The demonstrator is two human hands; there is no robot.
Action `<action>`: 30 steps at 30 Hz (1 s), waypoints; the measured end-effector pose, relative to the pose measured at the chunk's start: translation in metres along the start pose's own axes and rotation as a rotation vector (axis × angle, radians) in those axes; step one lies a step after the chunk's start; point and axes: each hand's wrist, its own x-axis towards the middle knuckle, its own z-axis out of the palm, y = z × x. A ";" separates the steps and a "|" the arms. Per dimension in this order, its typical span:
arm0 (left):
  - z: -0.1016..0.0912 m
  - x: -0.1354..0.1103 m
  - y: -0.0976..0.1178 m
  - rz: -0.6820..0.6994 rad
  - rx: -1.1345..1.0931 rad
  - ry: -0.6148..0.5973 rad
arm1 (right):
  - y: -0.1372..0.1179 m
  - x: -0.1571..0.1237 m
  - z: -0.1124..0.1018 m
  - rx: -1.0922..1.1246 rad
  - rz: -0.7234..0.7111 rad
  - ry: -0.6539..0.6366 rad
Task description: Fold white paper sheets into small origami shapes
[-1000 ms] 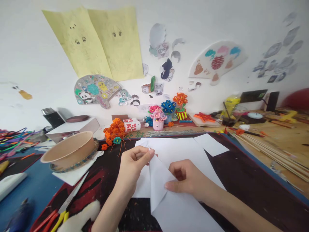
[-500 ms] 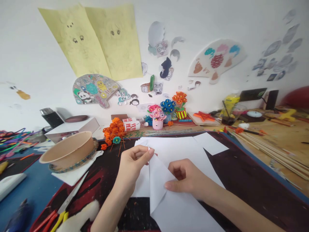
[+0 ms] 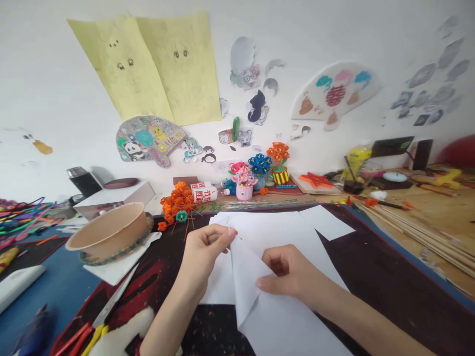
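Nearest the camera, the white sheet [image 3: 293, 329] lay flat on the dark mat [image 3: 378, 282], its near end running out of the bottom of the view. A long pointed flap [image 3: 243, 277] had been turned over from its left side and stood slightly off the surface.

The right hand [image 3: 293, 277] was curled, with its thumb tip pressed down on the flap's lower edge. Whether its fingers also nipped the paper could not be told. The left hand [image 3: 202, 252] pinched the flap's upper tip between thumb and forefinger.

To make this fold well, the right thumb probably needed to anchor the crease firmly while the left hand drew the tip taut and lined its edge up. Any pressing was best left until the edges met, since thin paper takes a stray crease readily and keeps it.

The sheet looked plain, matte, thin and clean, with one sharp diagonal edge and no marks.

Just beyond the hands lay a stack [image 3: 282, 225] of similar white paper, partly under the sheet. Scissors [image 3: 111, 301] lay to the left on the mat, with a tan bowl [image 3: 109, 230] further back. Behind these were orange flowers [image 3: 178, 200] and a bottle [image 3: 204, 193] lying on its side, and then the wall [image 3: 55, 99] with its drawings.
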 end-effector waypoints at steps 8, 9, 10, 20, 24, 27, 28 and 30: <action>0.002 0.000 -0.006 0.092 0.116 0.031 | -0.002 0.000 0.000 0.010 0.019 0.003; 0.002 0.000 -0.008 0.126 0.160 0.048 | -0.002 0.001 0.000 0.018 0.023 0.004; 0.002 0.000 -0.009 0.159 0.210 0.061 | -0.001 0.001 -0.001 0.019 0.025 0.005; -0.006 0.000 -0.003 -0.043 0.071 -0.438 | 0.003 0.000 -0.004 0.048 0.018 0.021; -0.005 -0.004 -0.002 -0.199 -0.034 -0.611 | 0.002 0.000 -0.005 0.010 0.008 0.054; -0.004 -0.003 -0.006 -0.216 0.027 -0.502 | 0.001 0.001 -0.005 0.003 0.016 0.028; -0.004 -0.002 -0.007 -0.204 0.066 -0.470 | 0.001 0.001 -0.005 0.010 0.018 0.013; -0.004 0.000 -0.009 -0.156 0.140 -0.426 | 0.001 0.000 -0.005 0.036 0.026 -0.023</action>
